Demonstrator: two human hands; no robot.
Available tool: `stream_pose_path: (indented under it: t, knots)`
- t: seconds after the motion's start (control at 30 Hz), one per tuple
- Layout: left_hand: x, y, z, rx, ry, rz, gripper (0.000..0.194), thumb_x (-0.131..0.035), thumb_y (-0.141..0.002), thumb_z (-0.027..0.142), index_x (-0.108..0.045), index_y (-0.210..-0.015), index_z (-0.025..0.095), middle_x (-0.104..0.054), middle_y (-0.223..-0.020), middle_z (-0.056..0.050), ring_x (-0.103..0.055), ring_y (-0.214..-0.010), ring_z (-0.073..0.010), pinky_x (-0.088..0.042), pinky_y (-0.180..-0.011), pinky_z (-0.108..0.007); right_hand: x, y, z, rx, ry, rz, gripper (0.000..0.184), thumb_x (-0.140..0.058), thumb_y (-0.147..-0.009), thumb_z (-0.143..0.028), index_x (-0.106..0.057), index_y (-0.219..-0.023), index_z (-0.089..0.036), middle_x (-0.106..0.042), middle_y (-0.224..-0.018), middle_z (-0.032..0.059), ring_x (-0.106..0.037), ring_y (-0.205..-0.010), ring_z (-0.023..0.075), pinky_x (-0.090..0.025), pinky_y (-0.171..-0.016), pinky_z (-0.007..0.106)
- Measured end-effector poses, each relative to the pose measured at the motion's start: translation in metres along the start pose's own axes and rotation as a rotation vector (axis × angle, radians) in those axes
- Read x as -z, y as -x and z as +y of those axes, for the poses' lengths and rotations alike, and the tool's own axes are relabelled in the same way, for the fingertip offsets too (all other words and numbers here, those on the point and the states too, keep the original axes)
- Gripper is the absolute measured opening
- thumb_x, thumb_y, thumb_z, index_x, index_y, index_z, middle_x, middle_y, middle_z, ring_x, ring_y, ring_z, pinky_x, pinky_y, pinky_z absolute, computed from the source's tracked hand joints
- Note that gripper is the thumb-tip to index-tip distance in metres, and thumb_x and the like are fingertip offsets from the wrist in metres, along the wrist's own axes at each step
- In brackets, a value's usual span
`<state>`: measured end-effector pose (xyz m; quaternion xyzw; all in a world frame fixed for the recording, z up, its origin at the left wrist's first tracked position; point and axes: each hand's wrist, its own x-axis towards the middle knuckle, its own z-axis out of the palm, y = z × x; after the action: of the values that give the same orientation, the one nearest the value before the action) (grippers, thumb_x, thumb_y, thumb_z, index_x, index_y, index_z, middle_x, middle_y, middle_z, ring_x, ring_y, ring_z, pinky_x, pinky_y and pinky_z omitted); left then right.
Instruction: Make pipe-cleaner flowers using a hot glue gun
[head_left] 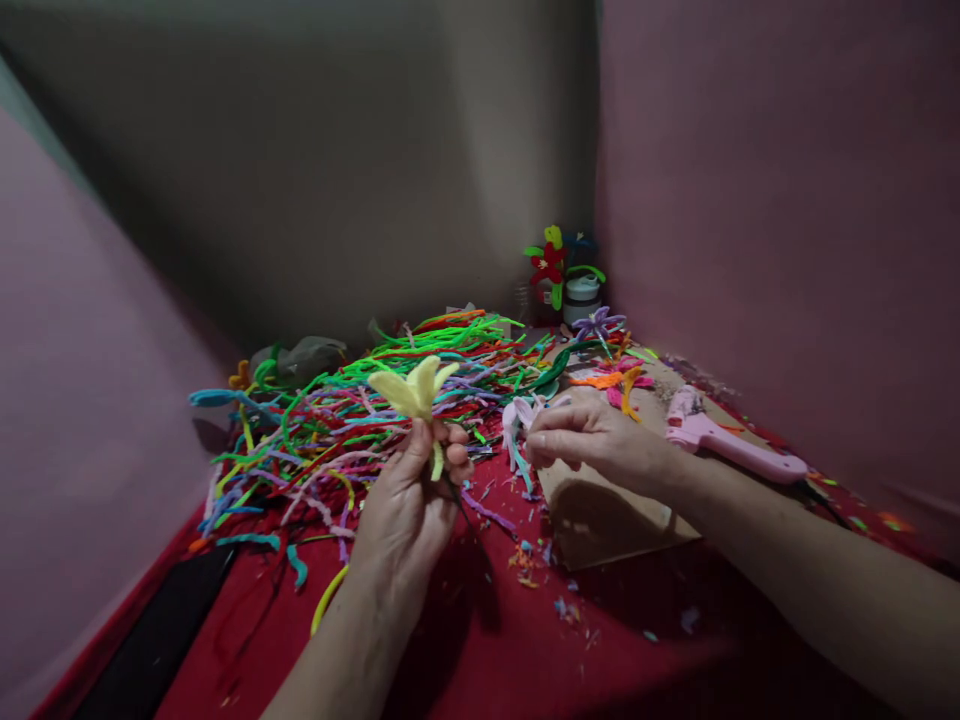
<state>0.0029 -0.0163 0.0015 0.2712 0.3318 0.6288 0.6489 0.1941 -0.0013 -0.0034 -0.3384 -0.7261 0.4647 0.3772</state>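
Observation:
My left hand is closed around the base of a pale yellow pipe-cleaner flower, its petals pointing up. A short yellow end and a thin dark stem hang below my fingers. My right hand hovers over the front of a cardboard sheet, fingers curled together. Whatever they hold, if anything, is hidden. Right beside those fingertips is a pale lilac pipe-cleaner piece with a light blue tail; whether they touch it I cannot tell.
Many coloured pipe cleaners are heaped at the back left. A pink glue gun lies on the right. Behind stand a lidded jar and a red flower. Clippings litter the red cloth; a black object lies front left.

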Motion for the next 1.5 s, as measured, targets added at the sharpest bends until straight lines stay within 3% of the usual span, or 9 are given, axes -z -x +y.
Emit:
stream_pose_path:
  t: [0.1, 0.2, 0.5, 0.87, 1.03, 1.23, 1.5]
  knots:
    - [0.002, -0.002, 0.000, -0.002, -0.127, -0.013, 0.012, -0.062, -0.078, 0.021, -0.060, -0.071, 0.011, -0.063, -0.065, -0.003, -0.057, -0.046, -0.0076, -0.047, -0.040, -0.015, 0.003, 0.001, 0.004, 0.005, -0.063, 0.032, 0.022, -0.051, -0.082, -0.029, -0.064, -0.072, -0.014, -0.060, -0.071, 0.0026, -0.050, -0.063, 0.0111, -0.035, -0.052, 0.023]
    - [-0.002, 0.002, -0.006, 0.069, -0.255, -0.072, 0.018, -0.067, -0.074, 0.028, -0.059, -0.071, 0.012, -0.062, -0.060, -0.002, -0.053, -0.040, -0.0078, -0.043, -0.034, -0.016, 0.000, 0.001, 0.002, 0.050, -0.145, 0.015, 0.024, -0.051, -0.083, -0.030, -0.064, -0.071, -0.014, -0.059, -0.070, 0.0025, -0.049, -0.060, 0.0102, -0.035, -0.052, 0.023]
    - [-0.010, 0.012, -0.022, 0.108, -0.407, -0.249, 0.028, -0.058, -0.080, 0.037, -0.055, -0.066, 0.013, -0.053, -0.043, 0.003, -0.040, -0.027, -0.0054, -0.036, -0.030, -0.017, -0.018, -0.007, -0.012, 0.043, -0.173, 0.036, 0.022, -0.054, -0.080, -0.024, -0.061, -0.061, -0.013, -0.052, -0.057, -0.0025, -0.042, -0.054, 0.0078, -0.036, -0.055, 0.023]
    - [-0.004, 0.014, -0.022, 0.083, -0.564, -0.280, 0.032, -0.050, -0.084, 0.038, -0.053, -0.061, 0.015, -0.049, -0.037, 0.003, -0.039, -0.026, -0.0068, -0.031, -0.031, -0.017, -0.026, -0.011, 0.002, 0.004, -0.310, 0.028, 0.024, -0.063, -0.074, -0.038, -0.066, -0.067, -0.015, -0.059, -0.066, -0.0002, -0.050, -0.066, 0.0112, -0.040, -0.065, 0.026]
    - [-0.002, 0.015, -0.025, -0.019, -0.632, -0.231, 0.029, -0.056, -0.081, 0.036, -0.048, -0.062, 0.015, -0.047, -0.049, 0.006, -0.033, -0.032, -0.0016, -0.024, -0.034, -0.015, -0.033, -0.010, 0.007, 0.035, -0.286, 0.121, 0.024, -0.060, -0.077, -0.039, -0.069, -0.076, -0.016, -0.063, -0.072, 0.0004, -0.053, -0.071, 0.0126, -0.041, -0.074, 0.029]
    - [-0.002, 0.017, -0.025, -0.079, -0.673, -0.218, 0.030, -0.055, -0.082, 0.039, -0.045, -0.064, 0.016, -0.037, -0.052, 0.007, -0.028, -0.040, -0.0027, -0.022, -0.037, -0.016, -0.039, -0.008, 0.005, 0.085, -0.241, 0.237, 0.024, -0.059, -0.078, -0.037, -0.071, -0.084, -0.017, -0.066, -0.080, 0.0018, -0.056, -0.082, 0.0159, -0.041, -0.082, 0.032]
    - [-0.006, 0.021, -0.022, -0.068, -0.611, -0.205, 0.034, -0.054, -0.082, 0.042, -0.044, -0.062, 0.016, -0.034, -0.053, 0.006, -0.025, -0.043, -0.0033, -0.019, -0.039, -0.017, -0.045, -0.007, 0.005, 0.089, -0.346, 0.287, 0.019, -0.066, -0.072, -0.036, -0.071, -0.079, -0.020, -0.065, -0.075, 0.0012, -0.055, -0.078, 0.0155, -0.043, -0.078, 0.032]
